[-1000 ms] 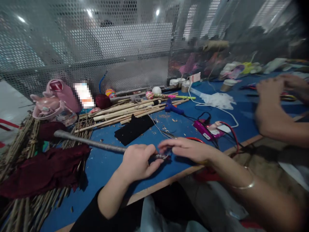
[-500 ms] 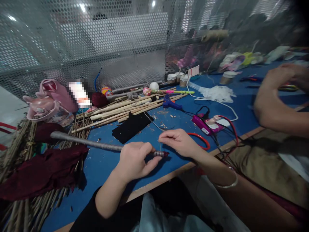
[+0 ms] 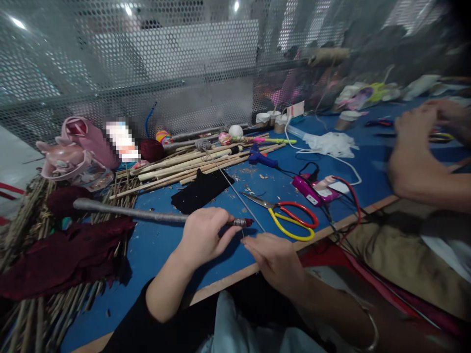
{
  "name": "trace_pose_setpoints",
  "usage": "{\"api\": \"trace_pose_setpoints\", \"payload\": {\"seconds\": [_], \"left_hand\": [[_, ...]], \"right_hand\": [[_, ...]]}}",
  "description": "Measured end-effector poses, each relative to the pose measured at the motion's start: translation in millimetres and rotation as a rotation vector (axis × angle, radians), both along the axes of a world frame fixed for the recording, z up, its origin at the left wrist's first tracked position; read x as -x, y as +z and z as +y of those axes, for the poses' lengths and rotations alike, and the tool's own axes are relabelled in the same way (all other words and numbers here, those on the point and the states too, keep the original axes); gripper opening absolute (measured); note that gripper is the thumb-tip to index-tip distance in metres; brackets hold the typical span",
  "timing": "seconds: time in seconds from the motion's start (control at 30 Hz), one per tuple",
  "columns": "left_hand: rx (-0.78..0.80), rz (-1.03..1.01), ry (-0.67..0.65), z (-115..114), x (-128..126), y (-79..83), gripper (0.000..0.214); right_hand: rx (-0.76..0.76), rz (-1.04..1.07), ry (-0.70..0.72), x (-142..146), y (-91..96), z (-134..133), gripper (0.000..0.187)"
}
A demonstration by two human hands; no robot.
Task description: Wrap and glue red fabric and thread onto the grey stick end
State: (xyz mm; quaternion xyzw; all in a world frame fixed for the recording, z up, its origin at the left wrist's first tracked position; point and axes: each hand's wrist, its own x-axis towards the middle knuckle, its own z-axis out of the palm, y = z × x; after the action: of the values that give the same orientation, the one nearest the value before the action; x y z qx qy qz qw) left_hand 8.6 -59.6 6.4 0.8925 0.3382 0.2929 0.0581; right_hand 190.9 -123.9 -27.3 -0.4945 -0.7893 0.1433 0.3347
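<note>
My left hand (image 3: 204, 235) is closed round a long stick wrapped in grey yarn (image 3: 128, 212), near its dark red tip (image 3: 243, 222). My right hand (image 3: 274, 257) sits just below and right of the tip, fingers pinched on a thin grey yarn strand (image 3: 228, 184) that runs taut from the tip area back to a yarn knot (image 3: 203, 145) on the bamboo sticks. Red and yellow scissors (image 3: 290, 215) lie on the blue table (image 3: 158, 245) right of my hands.
A bundle of bamboo sticks (image 3: 191, 164), a black cloth (image 3: 201, 190), a blue glue gun (image 3: 261, 158), a magenta tool with cables (image 3: 312, 191), dark red cloth (image 3: 62, 260) and a pink bag (image 3: 79, 147) crowd the table. Another person's hands (image 3: 415, 147) work at the right. Perforated metal screen behind.
My right hand dropped from above the stick's tip to below it, toward me, pulling the yarn down. The scissors it covered now show. The left hand kept its grip.
</note>
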Motion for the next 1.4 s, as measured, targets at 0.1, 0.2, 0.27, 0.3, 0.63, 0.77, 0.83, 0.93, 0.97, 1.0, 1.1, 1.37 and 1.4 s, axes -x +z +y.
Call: {"api": "trace_pose_setpoints", "payload": {"seconds": [0.1,0.2,0.27,0.3,0.63,0.77,0.83,0.93,0.97,1.0,1.1,1.37,1.4], "left_hand": [[0.01,0.004,-0.007,0,0,0.3,0.019],[0.019,0.007,-0.017,-1,1,1.0,0.018],[0.032,0.016,-0.027,-1,1,1.6,0.018],[0.041,0.02,-0.034,-2,1,1.9,0.019],[0.047,-0.007,-0.057,-4,3,3.4,0.019],[0.016,-0.05,-0.057,-3,4,3.0,0.018],[0.008,-0.062,-0.046,-2,3,3.1,0.018],[-0.001,-0.061,-0.02,-2,2,2.7,0.019],[-0.001,-0.058,-0.017,-2,2,2.3,0.019],[0.002,-0.052,-0.019,-2,1,1.8,0.019],[0.019,-0.043,-0.033,-3,-1,0.5,0.02],[0.086,0.019,-0.101,-6,-2,3.0,0.023],[0.085,0.023,-0.107,-6,-1,3.5,0.023]], "right_hand": [[-0.165,-0.204,0.015,-6,12.7,-10,0.028],[-0.264,-0.267,0.027,-15,30.0,-1,0.025],[-0.342,-0.261,0.03,-21,38.2,11,0.024],[-0.379,-0.253,0.028,-22,40.8,17,0.024],[0.029,0.249,-0.143,-11,40.8,44,0.012],[0.404,0.471,-0.125,-4,28.3,51,0.017],[0.5,0.516,-0.076,0,19.1,48,0.02],[0.372,0.393,-0.103,4,9.1,30,0.019],[0.253,0.315,-0.115,5,8.3,21,0.019],[0.126,0.229,-0.111,5,9.0,14,0.02],[-0.128,-0.037,-0.012,1,20.9,-2,0.022],[-0.348,-0.419,0.242,-19,72.5,34,0.028],[-0.329,-0.389,0.255,-20,74.7,41,0.027]]}}
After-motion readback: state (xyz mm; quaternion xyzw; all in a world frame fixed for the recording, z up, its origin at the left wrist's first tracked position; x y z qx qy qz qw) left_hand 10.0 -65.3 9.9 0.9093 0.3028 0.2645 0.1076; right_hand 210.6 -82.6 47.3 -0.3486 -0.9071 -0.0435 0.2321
